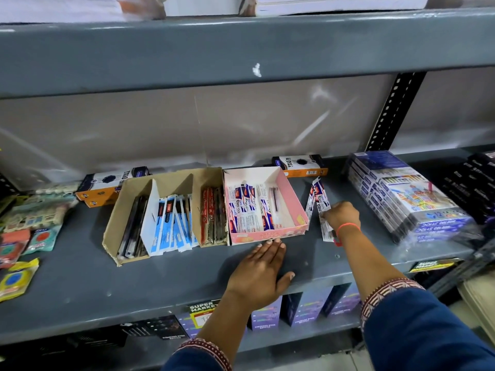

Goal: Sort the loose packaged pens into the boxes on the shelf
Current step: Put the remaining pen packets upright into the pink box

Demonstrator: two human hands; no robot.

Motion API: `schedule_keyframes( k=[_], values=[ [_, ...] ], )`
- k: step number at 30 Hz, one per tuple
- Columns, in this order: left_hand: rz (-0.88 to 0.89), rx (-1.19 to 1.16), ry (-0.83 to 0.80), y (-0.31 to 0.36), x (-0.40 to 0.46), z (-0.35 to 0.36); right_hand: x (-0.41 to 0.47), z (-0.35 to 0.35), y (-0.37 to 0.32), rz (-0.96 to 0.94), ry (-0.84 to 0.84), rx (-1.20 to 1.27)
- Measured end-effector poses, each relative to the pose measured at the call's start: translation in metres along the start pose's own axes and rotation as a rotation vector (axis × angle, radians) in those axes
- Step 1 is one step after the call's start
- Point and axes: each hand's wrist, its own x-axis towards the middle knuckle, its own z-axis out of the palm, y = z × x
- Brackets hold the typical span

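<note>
A pink box [293, 203] on the grey shelf [80, 277] holds several white, blue and red packaged pens [249, 207]. Left of it stands a brown cardboard box [126, 194] with compartments of dark pens, blue-white packaged pens [171, 218] and red pens [211, 212]. Loose packaged pens [317, 199] lie on the shelf just right of the pink box. My right hand [341, 215] pinches these loose packs at their near end. My left hand [261, 271] rests flat on the shelf, fingertips touching the pink box's front wall, holding nothing.
Orange-and-black boxes [302, 164] lie behind the two boxes. A stack of wrapped colour-pen sets [407, 194] fills the right side, with dark packs [476, 183] beyond. Small sealed packets [32, 226] crowd the far left. The upper shelf beam [241, 49] hangs overhead.
</note>
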Motion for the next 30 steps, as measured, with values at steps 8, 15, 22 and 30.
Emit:
schedule_keyframes(
  k=[8, 15, 22, 30],
  values=[
    [0.0, 0.079, -0.023, -0.001, 0.001, 0.003, -0.028, -0.013, 0.001, 0.006, -0.112, 0.52],
    [-0.024, 0.042, 0.019, 0.001, -0.003, -0.002, -0.075, -0.018, -0.002, -0.01, -0.228, 0.854],
    [-0.098, 0.055, 0.047, -0.013, -0.021, -0.005, -0.095, -0.02, -0.002, -0.033, -0.349, 0.899],
    [-0.174, 0.058, 0.066, -0.022, -0.033, -0.007, -0.098, -0.017, -0.007, -0.025, -0.381, 0.881]
  ],
)
